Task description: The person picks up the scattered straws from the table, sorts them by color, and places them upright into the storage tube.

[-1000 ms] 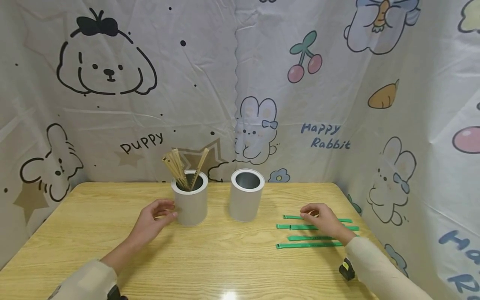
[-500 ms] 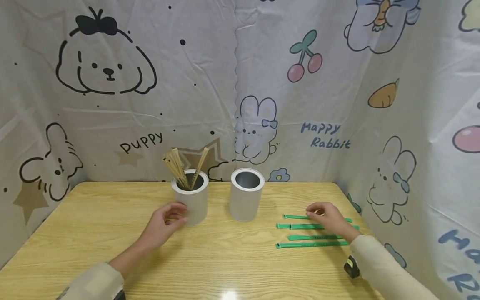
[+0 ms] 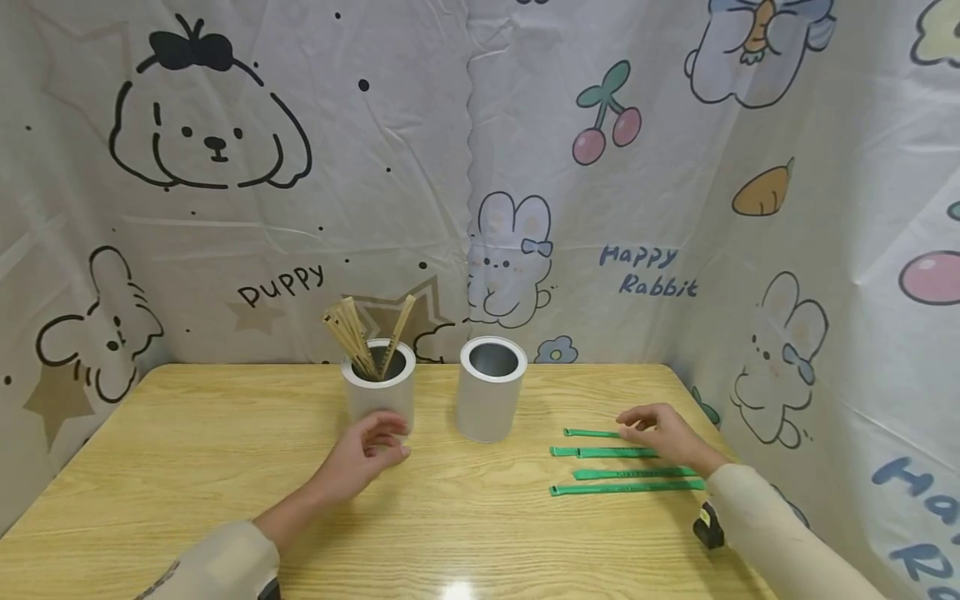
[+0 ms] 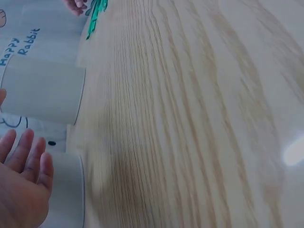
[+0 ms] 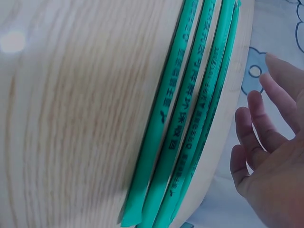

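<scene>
Working down by size, we start at the tabletop (image 3: 487,517), which supports the left cylinder (image 3: 378,400) and the right cylinder (image 3: 489,408), standing apart. We find the left hand (image 3: 367,457) released before the left cylinder; contact, we cannot tell. The right hand (image 3: 663,429), also released, hovers at the farthest of four green strips (image 3: 630,488), lying in a row. Slimmer sticks (image 3: 350,342) lean inside the left cylinder. We judge this the reaching step; next calls for pinching one strip.
</scene>
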The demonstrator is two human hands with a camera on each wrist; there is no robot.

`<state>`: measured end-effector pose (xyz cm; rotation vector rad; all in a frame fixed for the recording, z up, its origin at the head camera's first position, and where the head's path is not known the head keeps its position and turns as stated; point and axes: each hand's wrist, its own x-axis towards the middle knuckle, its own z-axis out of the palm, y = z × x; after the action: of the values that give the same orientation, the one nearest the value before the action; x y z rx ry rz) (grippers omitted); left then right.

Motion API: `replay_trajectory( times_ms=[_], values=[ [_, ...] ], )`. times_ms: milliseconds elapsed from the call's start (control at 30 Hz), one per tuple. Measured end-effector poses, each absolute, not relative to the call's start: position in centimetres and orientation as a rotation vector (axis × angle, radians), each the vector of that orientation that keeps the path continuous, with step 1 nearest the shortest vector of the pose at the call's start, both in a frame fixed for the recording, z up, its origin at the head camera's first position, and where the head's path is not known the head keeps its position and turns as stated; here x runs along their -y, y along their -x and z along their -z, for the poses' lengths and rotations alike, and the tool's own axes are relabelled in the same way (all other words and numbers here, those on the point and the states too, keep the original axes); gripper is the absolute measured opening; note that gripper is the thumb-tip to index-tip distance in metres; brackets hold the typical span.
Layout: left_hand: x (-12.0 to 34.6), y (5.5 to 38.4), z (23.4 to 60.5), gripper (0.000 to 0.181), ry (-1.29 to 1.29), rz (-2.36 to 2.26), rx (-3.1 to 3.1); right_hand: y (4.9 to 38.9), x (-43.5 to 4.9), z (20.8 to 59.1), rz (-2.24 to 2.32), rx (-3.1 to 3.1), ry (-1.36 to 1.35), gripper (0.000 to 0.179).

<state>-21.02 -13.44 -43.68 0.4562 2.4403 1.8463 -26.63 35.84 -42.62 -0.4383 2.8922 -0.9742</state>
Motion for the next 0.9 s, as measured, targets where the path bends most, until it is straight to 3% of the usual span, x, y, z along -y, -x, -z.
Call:
replay_trajectory(
  times_ms=[300, 900],
  values=[
    [10.6, 21.8, 44.3, 0.063, -0.519, -1.788, -2.345, 26.5, -36.7, 42.6, 0.994, -2.827, 0.433, 0.033],
    [5.4, 25.7, 46.0, 0.103, -0.306, -1.783, -2.491, 27.8, -38.4, 43.6, 1.098, -2.720, 0.288, 0.033]
  ],
)
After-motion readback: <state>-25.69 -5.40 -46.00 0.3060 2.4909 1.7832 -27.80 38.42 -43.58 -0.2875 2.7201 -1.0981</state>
